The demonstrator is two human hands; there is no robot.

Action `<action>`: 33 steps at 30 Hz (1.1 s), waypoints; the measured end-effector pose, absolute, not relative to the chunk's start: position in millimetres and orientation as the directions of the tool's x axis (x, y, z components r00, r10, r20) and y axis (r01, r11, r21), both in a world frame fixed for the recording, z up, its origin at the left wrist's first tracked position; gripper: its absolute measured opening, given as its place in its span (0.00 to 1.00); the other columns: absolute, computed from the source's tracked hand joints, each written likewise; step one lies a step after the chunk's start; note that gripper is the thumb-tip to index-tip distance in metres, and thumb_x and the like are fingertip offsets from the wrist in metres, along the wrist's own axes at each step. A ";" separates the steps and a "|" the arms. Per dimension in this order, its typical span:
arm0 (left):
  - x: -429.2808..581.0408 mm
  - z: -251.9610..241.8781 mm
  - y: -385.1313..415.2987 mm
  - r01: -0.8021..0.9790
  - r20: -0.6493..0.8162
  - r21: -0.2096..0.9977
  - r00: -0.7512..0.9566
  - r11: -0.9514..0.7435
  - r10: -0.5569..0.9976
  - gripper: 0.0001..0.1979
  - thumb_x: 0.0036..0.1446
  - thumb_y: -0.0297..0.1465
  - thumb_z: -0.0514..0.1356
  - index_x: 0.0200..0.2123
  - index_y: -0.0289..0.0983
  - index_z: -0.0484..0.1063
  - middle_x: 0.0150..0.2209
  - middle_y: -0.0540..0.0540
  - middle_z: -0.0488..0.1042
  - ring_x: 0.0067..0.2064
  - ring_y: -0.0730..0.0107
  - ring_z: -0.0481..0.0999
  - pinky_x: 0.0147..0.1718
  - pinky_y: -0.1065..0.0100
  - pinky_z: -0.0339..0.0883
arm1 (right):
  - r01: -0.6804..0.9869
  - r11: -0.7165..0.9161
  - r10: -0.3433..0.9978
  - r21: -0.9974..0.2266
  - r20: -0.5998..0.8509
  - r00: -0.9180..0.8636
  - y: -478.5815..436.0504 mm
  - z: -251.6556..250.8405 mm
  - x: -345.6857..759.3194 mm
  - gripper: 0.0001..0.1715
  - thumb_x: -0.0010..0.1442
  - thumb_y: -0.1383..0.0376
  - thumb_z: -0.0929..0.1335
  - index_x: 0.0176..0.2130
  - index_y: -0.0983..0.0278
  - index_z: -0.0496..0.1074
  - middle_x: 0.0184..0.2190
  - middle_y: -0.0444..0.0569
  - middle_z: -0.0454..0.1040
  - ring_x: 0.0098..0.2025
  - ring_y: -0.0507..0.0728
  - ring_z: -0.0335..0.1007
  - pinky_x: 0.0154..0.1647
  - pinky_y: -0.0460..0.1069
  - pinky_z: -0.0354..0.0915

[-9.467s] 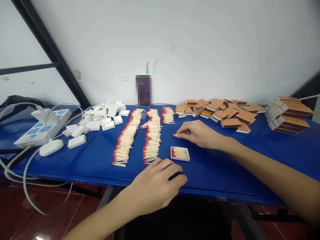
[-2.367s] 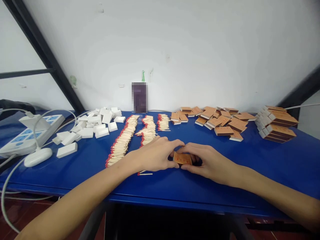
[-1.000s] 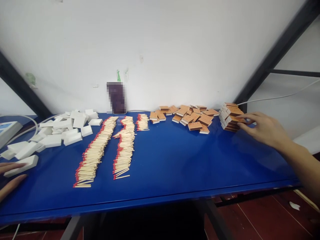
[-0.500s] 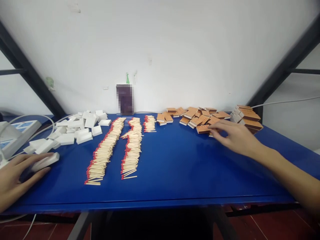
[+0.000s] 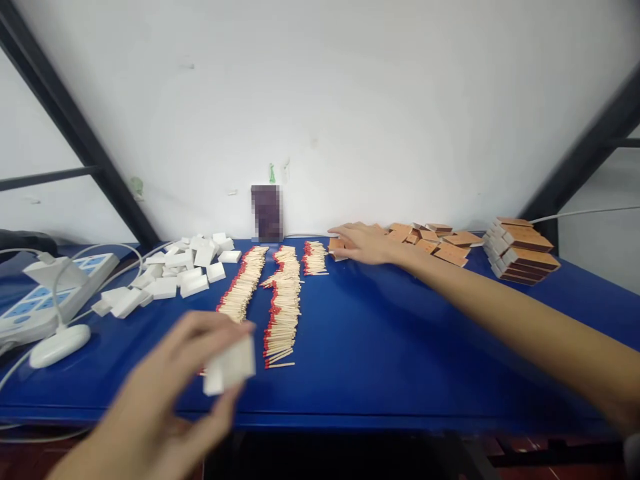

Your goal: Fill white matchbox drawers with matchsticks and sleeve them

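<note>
My left hand (image 5: pixel 173 393) is raised over the near edge of the blue table (image 5: pixel 380 347), fingers pinched on a white inner matchbox tray (image 5: pixel 231 365); hand and tray are blurred by motion. My right hand (image 5: pixel 363 241) reaches far across, fingers stretched flat, resting on the left end of the loose heap of orange matchbox sleeves (image 5: pixel 440 237). Three rows of red-tipped matches (image 5: pixel 281 293) lie between the hands, running from near to far.
A pile of white trays (image 5: pixel 175 270) sits at the back left. A white power strip (image 5: pixel 47 293), cables and a white oval object (image 5: pixel 59 337) lie at the far left. A neat stack of orange matchboxes (image 5: pixel 523 250) stands at the right. Black frame bars slant up both sides.
My left hand picked a white tray from the left and carried it toward the middle. My right hand slid left from the sleeve heap's right side to its left end.
</note>
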State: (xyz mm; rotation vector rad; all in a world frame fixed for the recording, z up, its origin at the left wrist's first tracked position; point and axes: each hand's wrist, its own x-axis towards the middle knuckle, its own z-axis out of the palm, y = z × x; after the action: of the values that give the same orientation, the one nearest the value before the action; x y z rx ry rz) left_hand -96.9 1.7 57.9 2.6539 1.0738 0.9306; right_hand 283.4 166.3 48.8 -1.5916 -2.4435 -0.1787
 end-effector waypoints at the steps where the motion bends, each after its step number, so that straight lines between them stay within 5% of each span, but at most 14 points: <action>1: -74.4 55.3 -5.6 0.505 0.466 0.359 0.632 -0.785 0.619 0.28 0.59 0.28 0.58 0.61 0.55 0.60 0.54 0.47 0.68 0.52 0.58 0.73 0.47 0.60 0.74 | 0.920 0.391 0.898 -0.012 0.225 -0.378 172.1 48.2 281.5 0.34 0.66 0.49 0.59 0.64 0.64 0.62 0.60 0.61 0.68 0.60 0.70 0.62 0.57 0.63 0.58; 6: 3.6 33.9 -14.4 0.350 0.330 0.447 0.791 -0.823 0.515 0.15 0.65 0.27 0.55 0.53 0.46 0.67 0.54 0.47 0.68 0.55 0.68 0.71 0.54 0.70 0.69 | 0.936 0.346 0.896 0.059 0.274 -0.349 172.4 39.7 280.1 0.32 0.68 0.49 0.55 0.60 0.63 0.67 0.51 0.62 0.74 0.56 0.72 0.62 0.52 0.65 0.58; 11: 19.2 17.1 1.9 0.415 0.310 0.278 0.815 -0.867 0.489 0.08 0.64 0.31 0.57 0.46 0.40 0.71 0.51 0.43 0.71 0.60 0.53 0.64 0.59 0.51 0.64 | 0.915 0.397 0.819 0.064 0.424 -0.385 130.8 33.5 287.5 0.29 0.69 0.50 0.56 0.57 0.62 0.69 0.51 0.59 0.74 0.54 0.68 0.64 0.54 0.64 0.58; 18: 9.4 12.9 4.9 0.421 0.413 0.216 0.778 -0.881 0.473 0.11 0.65 0.30 0.56 0.49 0.39 0.71 0.55 0.41 0.69 0.61 0.52 0.63 0.59 0.49 0.62 | 0.891 0.430 0.808 0.144 0.379 -0.452 68.1 10.7 306.6 0.25 0.67 0.52 0.60 0.53 0.63 0.72 0.48 0.57 0.75 0.52 0.66 0.67 0.53 0.62 0.62; 22: 2.5 14.7 -2.6 0.236 0.459 0.163 0.841 -0.958 0.285 0.11 0.66 0.27 0.55 0.50 0.38 0.70 0.52 0.43 0.72 0.56 0.58 0.67 0.55 0.57 0.65 | 0.869 0.473 0.764 0.144 0.424 -0.486 67.2 11.2 290.1 0.21 0.66 0.57 0.63 0.54 0.63 0.72 0.55 0.59 0.70 0.54 0.67 0.67 0.52 0.62 0.65; 27: -5.0 12.5 -5.6 -0.037 0.487 0.105 0.873 -0.994 0.019 0.08 0.69 0.26 0.53 0.44 0.39 0.72 0.50 0.51 0.76 0.52 0.68 0.72 0.53 0.64 0.63 | 0.799 0.585 0.712 0.139 0.383 -0.588 95.2 14.5 246.4 0.18 0.65 0.67 0.62 0.52 0.67 0.72 0.52 0.60 0.72 0.54 0.66 0.67 0.55 0.62 0.64; 33: -9.0 11.0 -6.8 -0.147 0.571 0.300 0.819 -0.942 0.054 0.16 0.74 0.31 0.44 0.45 0.33 0.70 0.41 0.51 0.80 0.43 0.79 0.77 0.46 0.73 0.66 | 0.796 0.603 0.720 0.056 0.392 -0.573 133.4 17.1 221.2 0.17 0.64 0.71 0.62 0.50 0.69 0.72 0.51 0.61 0.72 0.53 0.64 0.68 0.54 0.58 0.65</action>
State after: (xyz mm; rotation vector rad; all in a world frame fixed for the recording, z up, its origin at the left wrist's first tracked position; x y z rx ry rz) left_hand -9.0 -6.8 11.0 2.6706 -0.0703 0.8528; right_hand 221.2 133.4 17.1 -1.2264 -2.5023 -0.3239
